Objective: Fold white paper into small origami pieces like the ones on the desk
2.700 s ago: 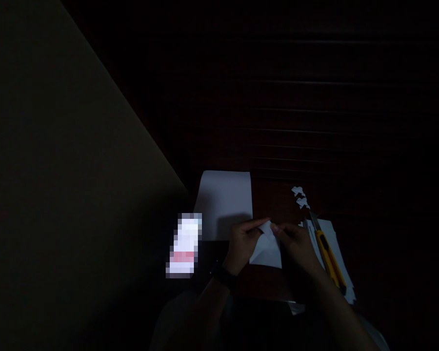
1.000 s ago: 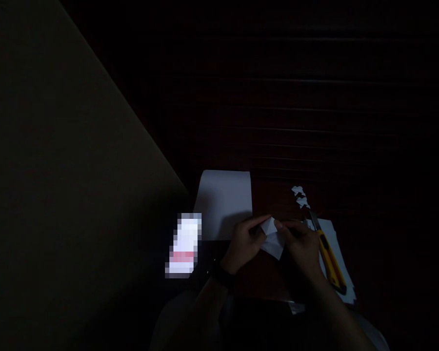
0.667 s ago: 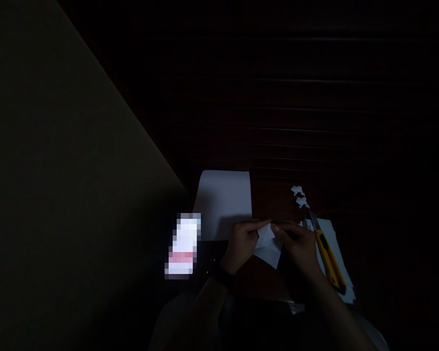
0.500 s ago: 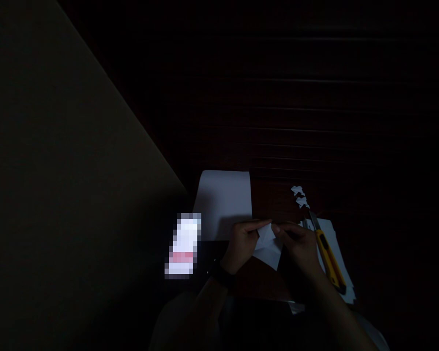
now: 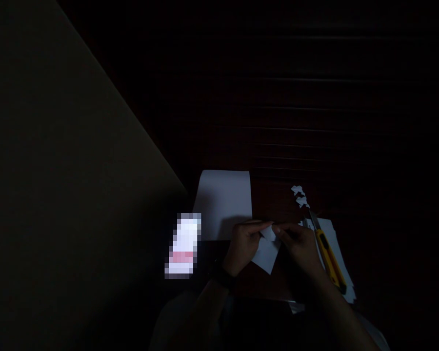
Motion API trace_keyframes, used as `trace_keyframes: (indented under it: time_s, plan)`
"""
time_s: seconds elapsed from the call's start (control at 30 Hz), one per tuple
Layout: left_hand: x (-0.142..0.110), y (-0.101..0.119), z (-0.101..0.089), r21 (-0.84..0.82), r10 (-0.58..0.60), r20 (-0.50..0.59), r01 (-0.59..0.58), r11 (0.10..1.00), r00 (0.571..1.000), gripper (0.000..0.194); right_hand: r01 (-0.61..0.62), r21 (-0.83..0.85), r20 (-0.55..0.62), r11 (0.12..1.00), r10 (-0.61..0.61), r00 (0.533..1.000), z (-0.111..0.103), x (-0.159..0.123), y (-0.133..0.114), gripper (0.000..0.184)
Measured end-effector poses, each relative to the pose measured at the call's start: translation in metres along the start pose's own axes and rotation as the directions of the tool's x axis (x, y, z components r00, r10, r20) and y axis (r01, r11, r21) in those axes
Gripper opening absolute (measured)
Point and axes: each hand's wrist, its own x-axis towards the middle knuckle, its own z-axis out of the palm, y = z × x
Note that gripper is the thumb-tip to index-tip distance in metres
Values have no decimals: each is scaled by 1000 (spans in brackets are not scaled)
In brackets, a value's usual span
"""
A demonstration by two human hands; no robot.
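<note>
The scene is very dark. A small folded piece of white paper [image 5: 266, 252] hangs between my two hands over a dark reddish table. My left hand [image 5: 243, 245] pinches its upper left edge, fingers closed; a dark band is on that wrist. My right hand [image 5: 299, 246] pinches the upper right edge, fingertips almost meeting those of the left hand. The paper's lower corner points down toward me.
A white sheet [image 5: 225, 200] lies behind my left hand. A yellow utility knife [image 5: 327, 256] rests on another white sheet [image 5: 336, 253] to the right. Small white paper scraps [image 5: 299, 196] lie beyond it. A lit blurred rectangle [image 5: 185, 244] sits at left, beside a large dim panel [image 5: 58, 185].
The paper has turned and shifted between my fingers; its lower corner now points further down. Both hands stayed in nearly the same place.
</note>
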Motion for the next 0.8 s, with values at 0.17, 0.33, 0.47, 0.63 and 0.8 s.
trace_keyframes:
  time_s: [0.17,0.33,0.47,0.63,0.8]
  plan:
    - [0,-5,1,66,-2,-40,5,998,999,55,-22,37,111,999,17,994,-1,3,3,23]
    - [-1,-9,3,22,-104,-84,106,994,991,45,-75,70,152,995,63,986,0,4,5,23]
    - [-2,-9,2,-53,-180,-110,175,983,977,29,-118,117,153,986,100,983,1,4,7,23]
    - [-2,-2,0,-110,-163,-63,155,982,985,24,-181,170,159,969,154,975,-2,4,9,22]
    - [-6,6,-5,-221,-214,62,222,950,975,26,-122,26,101,992,119,988,-7,8,9,22]
